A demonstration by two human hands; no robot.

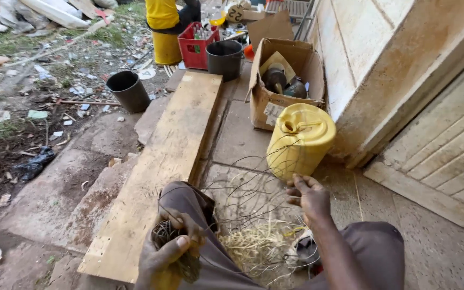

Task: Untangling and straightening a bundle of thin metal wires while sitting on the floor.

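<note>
we are sitting low with our knees drawn up, and our left hand (170, 249) is clamping its grip around a dark coil of wire (162, 233), thumb lying across the front and fingers curling over the top of the bundle. the coil is sitting just above our left knee, low and left of centre in our view. from it, thin wire strands (253, 180) are arcing up and to the right in loose loops, running toward our right hand (311, 197), so the long run of the wire is lying roughly left to right between the two hands, rising toward the right. our right hand is holding up higher and farther out than the left, its fingers curling together near the strand ends; we cannot tell whether that grip is truly pinching a strand or only closing beside one, the wire being too fine to follow there. the left hand is plainly the one nearer the coil, touching it; the right is well apart from the bundle and close only to the loose loops. just behind the loops a yellow jerrycan (299, 138) is standing, and a long wooden plank (173, 145) is lying to our left on the concrete floor (243, 139).
</note>
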